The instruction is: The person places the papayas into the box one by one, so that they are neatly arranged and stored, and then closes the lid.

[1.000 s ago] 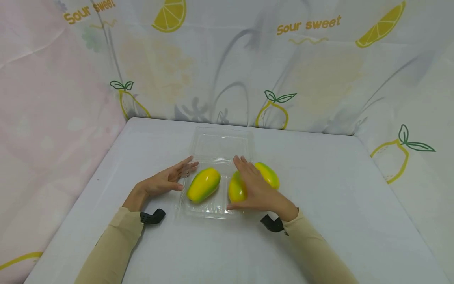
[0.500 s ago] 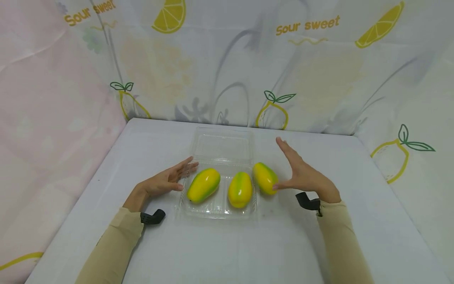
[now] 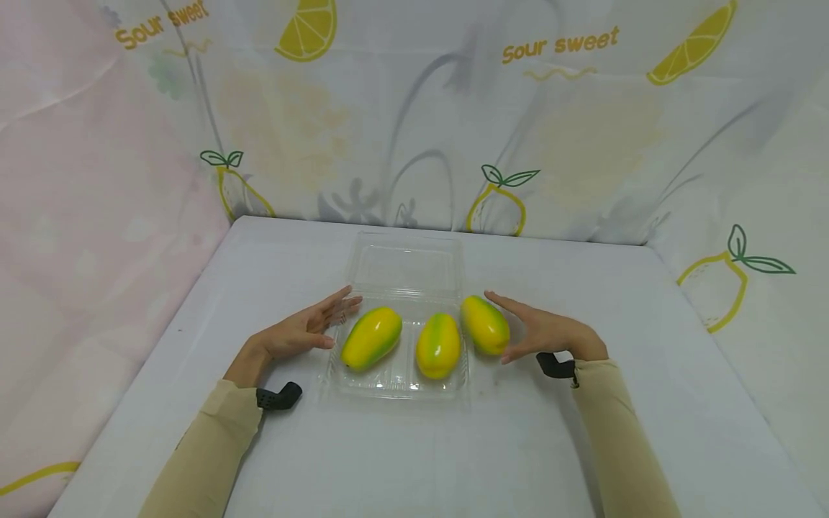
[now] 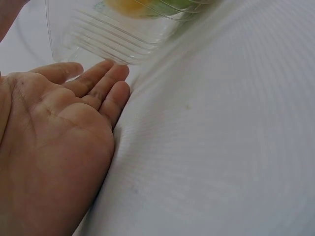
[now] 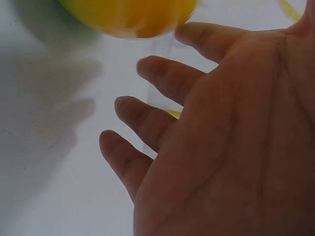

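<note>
A clear plastic clamshell box [image 3: 395, 390] lies with its lid folded back. Inside it are two glossy yellow-green fruits shaped like mangoes, a left mango [image 3: 372, 338] and a middle mango [image 3: 438, 347]. Outside, against the box's right side, lies a right mango [image 3: 486, 325]. My right hand [image 3: 550, 332] is spread beside that one, thumb and forefinger near its two ends. In the right wrist view the fingers are apart, with one fingertip at the fruit's edge. My left hand [image 3: 299, 332] rests at the box's left side, fingers extended; its fingertips [image 4: 120, 71] are right at the ribbed wall.
The transparent lid [image 3: 406, 265] lies flat toward the back of the white table [image 3: 401, 460]. Printed cloth [image 3: 414, 108] hangs behind and beside the table. A black wrist mount [image 3: 280, 396] sticks out from the left sleeve, another [image 3: 555, 365] from the right.
My right hand has left the middle mango in the box and moved right, then lowered toward the mango outside. The left hand and box have stayed in place.
</note>
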A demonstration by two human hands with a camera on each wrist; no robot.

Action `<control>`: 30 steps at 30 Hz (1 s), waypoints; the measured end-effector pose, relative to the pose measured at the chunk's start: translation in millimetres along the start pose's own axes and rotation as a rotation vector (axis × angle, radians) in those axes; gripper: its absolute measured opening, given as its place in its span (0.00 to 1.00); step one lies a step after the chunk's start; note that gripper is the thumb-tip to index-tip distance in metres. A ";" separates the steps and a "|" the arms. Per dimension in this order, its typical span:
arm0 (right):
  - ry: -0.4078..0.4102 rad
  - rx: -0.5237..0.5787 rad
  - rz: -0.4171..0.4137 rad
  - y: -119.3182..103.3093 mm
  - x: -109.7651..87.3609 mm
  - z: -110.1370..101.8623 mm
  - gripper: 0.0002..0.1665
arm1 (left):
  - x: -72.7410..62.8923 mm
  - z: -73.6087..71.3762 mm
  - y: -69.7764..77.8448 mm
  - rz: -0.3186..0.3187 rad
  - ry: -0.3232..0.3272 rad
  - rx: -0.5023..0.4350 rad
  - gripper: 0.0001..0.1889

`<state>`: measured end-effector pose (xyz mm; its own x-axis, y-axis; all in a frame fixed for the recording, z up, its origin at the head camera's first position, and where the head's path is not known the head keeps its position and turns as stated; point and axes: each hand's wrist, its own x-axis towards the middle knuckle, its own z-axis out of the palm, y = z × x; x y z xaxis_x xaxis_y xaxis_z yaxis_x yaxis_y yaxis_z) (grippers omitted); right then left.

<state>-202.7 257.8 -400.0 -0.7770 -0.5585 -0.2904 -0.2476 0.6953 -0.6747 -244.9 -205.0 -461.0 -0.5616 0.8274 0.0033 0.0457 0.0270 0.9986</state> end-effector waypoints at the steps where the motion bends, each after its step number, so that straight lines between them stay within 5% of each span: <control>1: -0.005 -0.004 0.009 0.6 0.2 0.5 0.66 | 0.0 0.3 0.4 -0.002 0.002 0.001 0.50; 18: -0.025 0.058 0.029 12.3 1.2 0.3 0.62 | 2.1 -1.4 -1.0 0.008 -0.012 0.012 0.50; 30: -0.048 0.180 -0.074 44.6 -1.1 -3.2 0.56 | 1.2 -0.4 -2.1 0.017 -0.020 0.023 0.49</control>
<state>-214.7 290.9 -427.6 -0.7311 -0.6289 -0.2647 -0.1919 0.5618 -0.8047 -246.0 -204.3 -463.1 -0.5441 0.8388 0.0187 0.0744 0.0260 0.9969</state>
